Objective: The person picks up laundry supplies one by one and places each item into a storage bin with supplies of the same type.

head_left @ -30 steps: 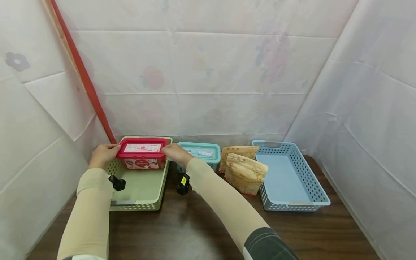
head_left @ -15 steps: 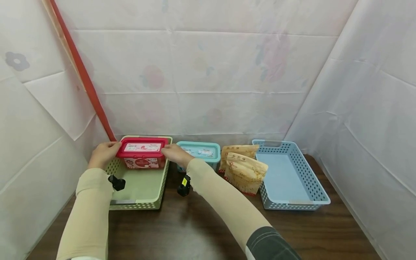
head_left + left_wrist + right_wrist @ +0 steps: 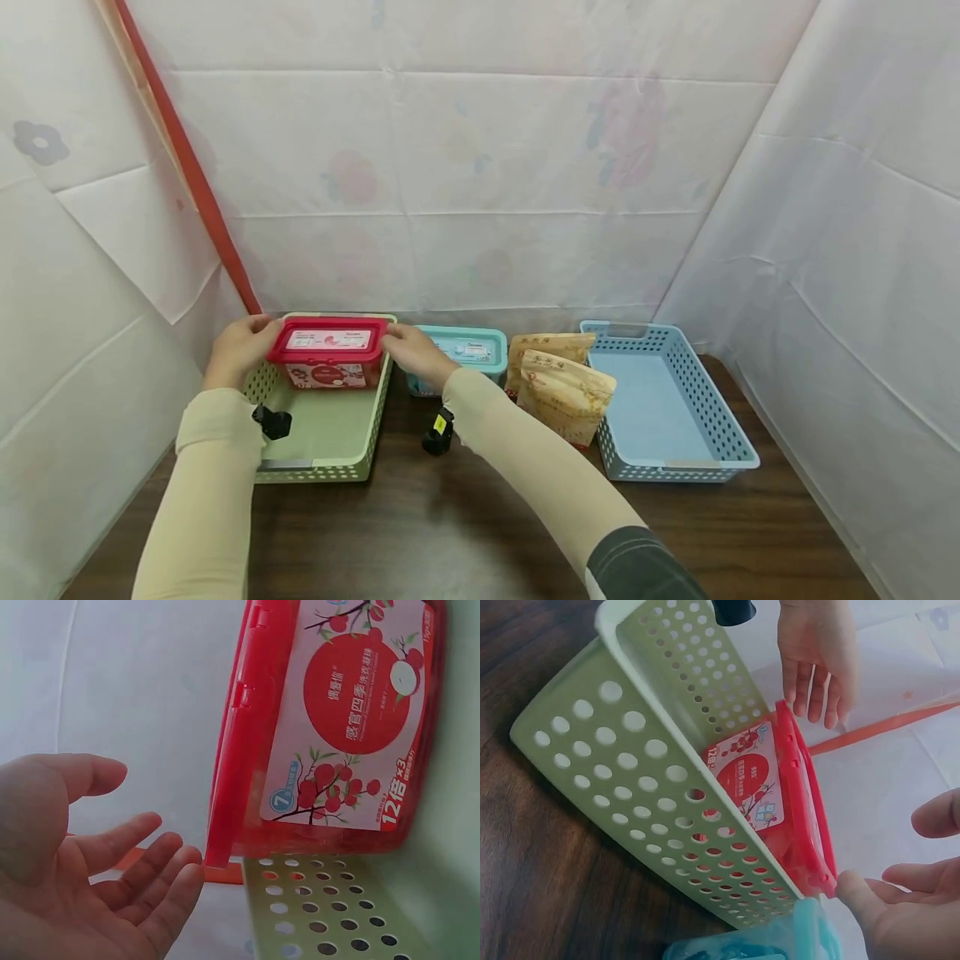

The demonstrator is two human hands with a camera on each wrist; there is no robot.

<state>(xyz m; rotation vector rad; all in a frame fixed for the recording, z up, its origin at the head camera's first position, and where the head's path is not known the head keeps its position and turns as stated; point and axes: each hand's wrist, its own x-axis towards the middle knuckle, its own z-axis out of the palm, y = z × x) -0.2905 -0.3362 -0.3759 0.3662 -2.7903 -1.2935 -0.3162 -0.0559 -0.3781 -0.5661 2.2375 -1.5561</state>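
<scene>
A red lidded box of laundry pods (image 3: 330,375) stands upright at the far end of the green basket (image 3: 318,433). My left hand (image 3: 238,348) is at the box's left end. In the left wrist view that hand (image 3: 112,855) has its fingers loosely spread, close to the lid's edge, with nothing between them. At the box's right end is my right hand (image 3: 418,352). The right wrist view has its fingers (image 3: 859,896) relaxed, one fingertip at the lid's corner and the thumb well apart. A blue lidded box (image 3: 467,350) stands just beyond this hand, partly hidden.
Two tan pouches (image 3: 566,396) stand right of the blue box, one before the other. Farther right is a light blue basket (image 3: 660,417), its bare floor showing. White patterned sheets (image 3: 480,167) enclose the dark wooden table (image 3: 420,533) at the back and sides.
Both hands have loosened from the red box's lid. The right hand has shifted slightly right and the left hand has lifted a little. The box stays in place in the green basket.
</scene>
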